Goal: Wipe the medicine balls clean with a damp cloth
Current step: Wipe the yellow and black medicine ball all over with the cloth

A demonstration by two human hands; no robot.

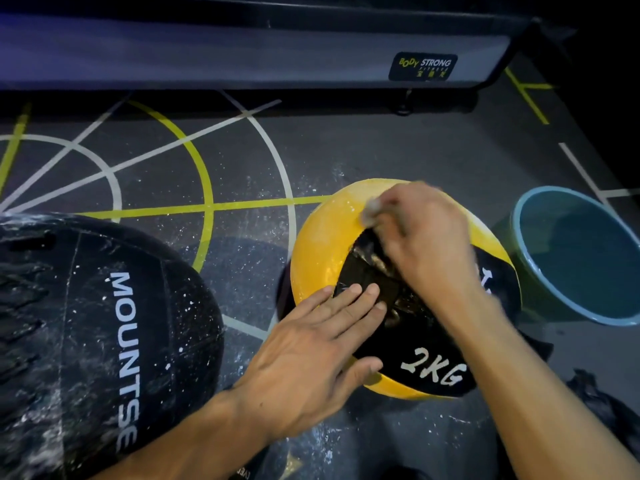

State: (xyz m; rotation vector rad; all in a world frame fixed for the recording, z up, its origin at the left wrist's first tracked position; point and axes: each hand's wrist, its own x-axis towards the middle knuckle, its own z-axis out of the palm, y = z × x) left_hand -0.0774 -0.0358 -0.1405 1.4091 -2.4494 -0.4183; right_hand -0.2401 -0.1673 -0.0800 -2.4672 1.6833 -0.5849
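Blue bucket (540, 271) beside yellow ball (322, 247); left hand (311, 362) flat; right hand (426, 240) grips cloth (372, 209).

A yellow and black medicine ball (322, 251) marked "2KG" sits on the dark gym floor (398, 150) just right of centre. The left hand (311, 355) lies flat on its 8 o'clock side, fingers straight. The right hand (426, 237), blurred, grips a dark cloth (369, 268) against the ball's top. At 9 o'clock lies a large black medicine ball (86, 341) lettered "MOUNTSE", speckled white. A teal bucket (540, 271) stands just beside the yellow ball at 3 o'clock. A "BODY STRONG" frame (424, 65) spans 12 o'clock.
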